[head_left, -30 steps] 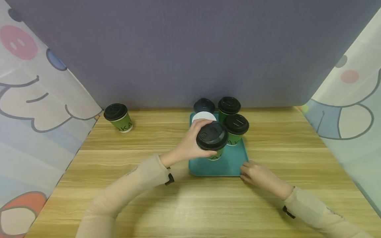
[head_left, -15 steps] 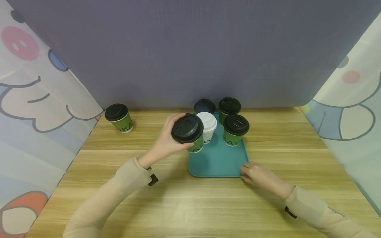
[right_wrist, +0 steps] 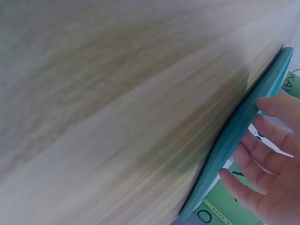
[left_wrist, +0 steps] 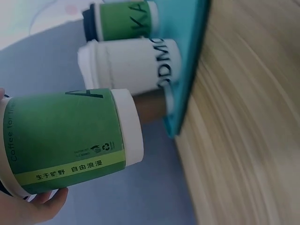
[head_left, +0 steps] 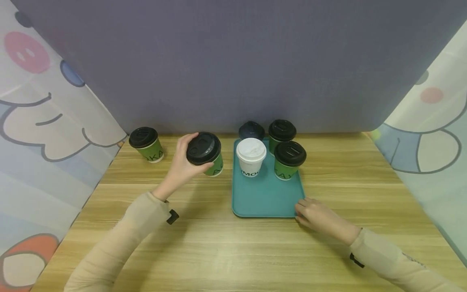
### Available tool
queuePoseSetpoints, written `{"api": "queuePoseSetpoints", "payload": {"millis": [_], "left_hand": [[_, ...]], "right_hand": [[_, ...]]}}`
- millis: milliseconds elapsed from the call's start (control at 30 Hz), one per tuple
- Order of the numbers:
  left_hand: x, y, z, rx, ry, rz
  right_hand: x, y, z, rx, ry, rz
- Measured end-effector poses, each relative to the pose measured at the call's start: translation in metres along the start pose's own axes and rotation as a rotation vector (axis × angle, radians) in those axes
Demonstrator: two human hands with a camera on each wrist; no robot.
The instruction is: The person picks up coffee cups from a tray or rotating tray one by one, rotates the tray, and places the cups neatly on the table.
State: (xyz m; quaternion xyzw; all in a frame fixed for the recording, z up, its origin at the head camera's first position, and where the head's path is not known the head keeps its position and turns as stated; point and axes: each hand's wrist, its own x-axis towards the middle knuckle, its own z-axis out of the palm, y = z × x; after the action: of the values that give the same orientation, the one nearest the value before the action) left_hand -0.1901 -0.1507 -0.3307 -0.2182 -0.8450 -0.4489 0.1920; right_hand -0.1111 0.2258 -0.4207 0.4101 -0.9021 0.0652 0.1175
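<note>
The held green cup (head_left: pixel 205 152) sits between the left fingers (head_left: pixel 185 140).

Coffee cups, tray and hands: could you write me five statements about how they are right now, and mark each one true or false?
1. The left hand grips a green cup with a black lid. True.
2. The white cup lies on its side. False: it stands upright on the teal tray.
3. The right hand has its fingers touching the tray's rim. True.
4. The gripped green cup is directly above the tray. False: in the head view it is left of the tray.
5. The far-left cup is off the tray, on the wooden tabletop. True.
</note>
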Motion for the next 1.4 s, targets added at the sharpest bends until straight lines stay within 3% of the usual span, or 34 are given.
{"api": "queuePoseSetpoints", "payload": {"millis": [233,633,1033,1400], "left_hand": [[0.007,-0.023,-0.009,0.056,0.012,-0.08],[0.016,-0.052,-0.023,0.145,0.047,-0.142],[0.028,-0.084,-0.032,0.166,0.049,-0.325],[0.038,-0.111,-0.034,0.183,0.077,-0.38]], "right_hand": [[0.0,-0.001,0.0,0.019,-0.034,0.023],[0.0,-0.001,-0.002,0.023,-0.052,0.026],[0.001,0.001,-0.002,0.03,-0.004,-0.011],[0.001,0.001,-0.001,0.031,-0.04,0.013]]}}
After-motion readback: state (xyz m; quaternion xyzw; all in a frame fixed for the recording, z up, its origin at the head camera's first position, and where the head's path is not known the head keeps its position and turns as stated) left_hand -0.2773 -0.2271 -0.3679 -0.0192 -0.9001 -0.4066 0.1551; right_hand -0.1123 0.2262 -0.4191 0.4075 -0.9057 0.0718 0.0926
